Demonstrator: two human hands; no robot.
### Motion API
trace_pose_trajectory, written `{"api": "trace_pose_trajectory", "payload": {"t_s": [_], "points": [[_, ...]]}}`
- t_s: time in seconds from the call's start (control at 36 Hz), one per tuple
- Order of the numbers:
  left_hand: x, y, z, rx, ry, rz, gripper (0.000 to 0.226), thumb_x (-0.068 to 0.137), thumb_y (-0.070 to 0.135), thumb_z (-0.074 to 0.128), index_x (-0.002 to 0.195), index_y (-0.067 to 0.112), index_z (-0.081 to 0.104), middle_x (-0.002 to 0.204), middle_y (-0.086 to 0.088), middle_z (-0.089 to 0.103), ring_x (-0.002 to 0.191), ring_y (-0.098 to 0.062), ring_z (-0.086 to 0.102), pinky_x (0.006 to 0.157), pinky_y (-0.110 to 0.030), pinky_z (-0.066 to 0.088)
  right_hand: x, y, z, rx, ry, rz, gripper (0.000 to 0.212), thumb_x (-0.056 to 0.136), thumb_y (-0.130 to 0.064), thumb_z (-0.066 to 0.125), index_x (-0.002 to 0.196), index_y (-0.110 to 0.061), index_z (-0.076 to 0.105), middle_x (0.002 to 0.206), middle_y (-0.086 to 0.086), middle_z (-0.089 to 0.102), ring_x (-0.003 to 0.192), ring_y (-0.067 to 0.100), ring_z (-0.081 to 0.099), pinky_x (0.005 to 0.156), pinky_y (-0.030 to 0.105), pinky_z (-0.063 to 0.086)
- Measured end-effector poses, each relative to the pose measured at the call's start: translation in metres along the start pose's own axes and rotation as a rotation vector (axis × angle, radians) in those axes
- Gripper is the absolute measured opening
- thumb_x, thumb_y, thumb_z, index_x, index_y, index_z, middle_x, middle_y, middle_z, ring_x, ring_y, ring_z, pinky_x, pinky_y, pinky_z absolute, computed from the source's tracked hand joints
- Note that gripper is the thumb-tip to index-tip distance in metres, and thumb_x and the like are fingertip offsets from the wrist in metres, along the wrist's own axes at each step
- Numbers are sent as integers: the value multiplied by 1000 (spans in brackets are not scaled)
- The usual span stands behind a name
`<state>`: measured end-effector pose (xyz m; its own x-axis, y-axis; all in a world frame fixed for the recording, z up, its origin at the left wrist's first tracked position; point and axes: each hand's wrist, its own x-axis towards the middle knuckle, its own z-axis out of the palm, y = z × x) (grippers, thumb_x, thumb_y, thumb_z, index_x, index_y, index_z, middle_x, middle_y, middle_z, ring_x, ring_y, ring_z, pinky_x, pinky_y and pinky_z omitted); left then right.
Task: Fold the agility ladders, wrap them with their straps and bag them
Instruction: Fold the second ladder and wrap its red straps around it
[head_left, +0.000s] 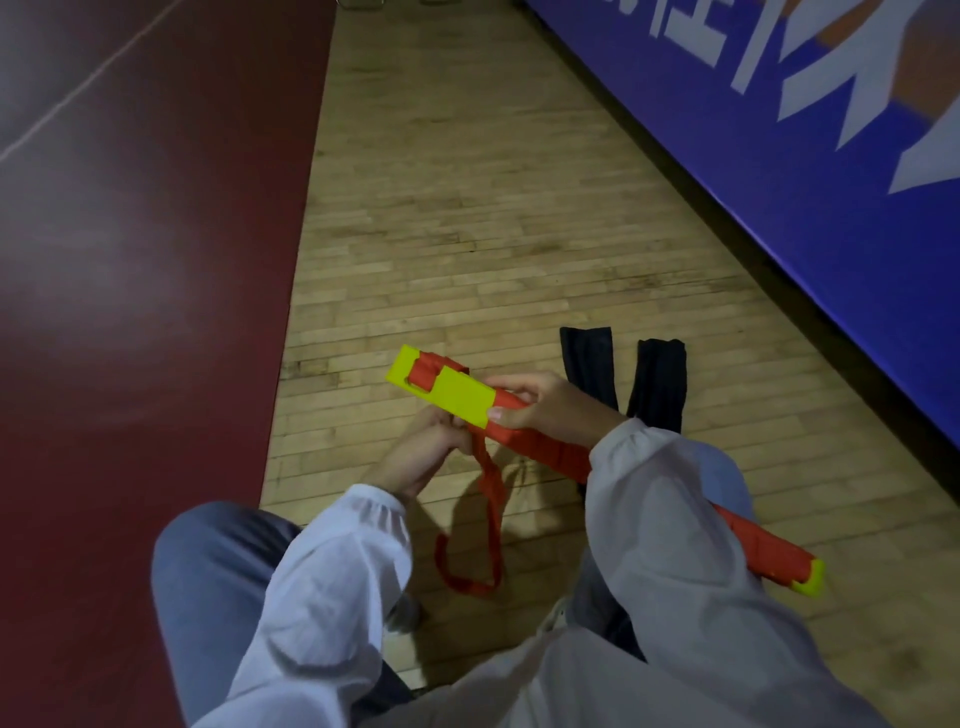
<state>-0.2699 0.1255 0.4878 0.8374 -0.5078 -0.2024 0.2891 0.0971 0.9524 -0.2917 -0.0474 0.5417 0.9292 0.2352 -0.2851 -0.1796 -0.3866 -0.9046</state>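
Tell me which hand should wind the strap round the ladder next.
Left, probably. The left hand holds the orange strap just below the folded ladder, its loop hanging free; the right hand grips the ladder, steadying it.

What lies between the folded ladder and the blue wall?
Two black bags lie there side by side on the wooden floor, in the head view.

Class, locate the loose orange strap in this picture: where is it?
In the head view, the orange strap hangs from the left hand, just below the folded ladder that the right hand grips.
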Motion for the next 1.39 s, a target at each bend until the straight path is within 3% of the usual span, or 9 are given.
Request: {"api": "trace_pose_trajectory", "payload": {"t_s": [0.25, 0.39, 0.53, 0.64, 0.83, 1.0, 1.11, 1.25, 1.39], "points": [[-1, 23, -7, 172, -230, -131, 15, 76, 16, 63, 81, 4, 70, 71, -31, 62, 44, -22, 58, 51, -26, 49, -5, -1, -7, 56, 13, -7, 46, 91, -5, 62, 135, -13, 53, 114, 2, 63, 103, 11, 61, 83, 15, 50], [-11, 24, -8, 141, -198, -130, 21, 88, 16, 57, 75, 3, 67, 42, -8, 46, 43, -23, 58, 61, -34, 51, -4, 1, -5, 55, 51, -13, 46, 90, -10, 65, 134, -17, 54, 116, 5, 66, 102, 12, 64, 84, 17, 50], [-21, 19, 0, 259, -104, -122, 21, 99, 11, 44, 89, -2, 57, 44, -3, 48, 32, -14, 50, 42, -23, 45, -4, 6, 2, 19, 135, -62, 43, 89, -10, 66, 130, -18, 58, 104, -3, 67, 93, 6, 65, 79, 15, 50], [-25, 15, 11, 289, -5, -152, 9, 95, 5, 49, 93, 1, 57, 47, 1, 47, 29, -13, 44, 36, -20, 39, -3, 11, 10, -88, 231, -81, 43, 85, -14, 70, 127, -17, 61, 109, -2, 67, 103, 13, 64, 92, 31, 51], [-23, 28, 23, 253, 201, -271, 59, 92, 56, 43, 79, 2, 63, 47, -5, 49, 35, -21, 45, 40, -24, 40, -8, 15, 30, -268, 404, -148, 41, 81, -25, 76, 119, -15, 65, 108, 5, 69, 98, 21, 64, 86, 36, 51], [-19, 31, 33, 227, 323, -300, 60, 88, 59, 51, 70, 2, 62, 45, -5, 48, 32, -19, 43, 36, -21, 40, -12, 18, 36, -346, 476, -159, 40, 79, -32, 76, 116, -22, 66, 98, 5, 71, 92, 22, 65, 82, 40, 52], [-21, 34, 38, 223, 335, -293, 51, 90, 50, 53, 68, 4, 59, 45, -7, 48, 31, -19, 43, 36, -22, 39, -18, 15, 26, -207, 323, -85, 39, 79, -36, 75, 115, -25, 66, 101, 0, 72, 93, 17, 67, 85, 41, 54], [-27, 37, 39, 262, 297, -217, 52, 91, 46, 49, 63, 4, 62, 43, -12, 51, 33, -23, 47, 39, -23, 40, -26, 13, 5, -158, 100, 54, 54, 93, -61, 42, 98, -18, 74, 87, 0, 73, 81, 13, 66, 79, 31, 49], [-29, 34, 38, 255, 285, -195, 53, 93, 45, 48, 66, 1, 62, 44, -14, 51, 32, -23, 48, 41, -24, 41, -29, 11, -1, 38, -50, 124, 49, 98, -49, 41, 81, -14, 70, 87, 12, 71, 70, 14, 66, 65, 17, 50]]}}
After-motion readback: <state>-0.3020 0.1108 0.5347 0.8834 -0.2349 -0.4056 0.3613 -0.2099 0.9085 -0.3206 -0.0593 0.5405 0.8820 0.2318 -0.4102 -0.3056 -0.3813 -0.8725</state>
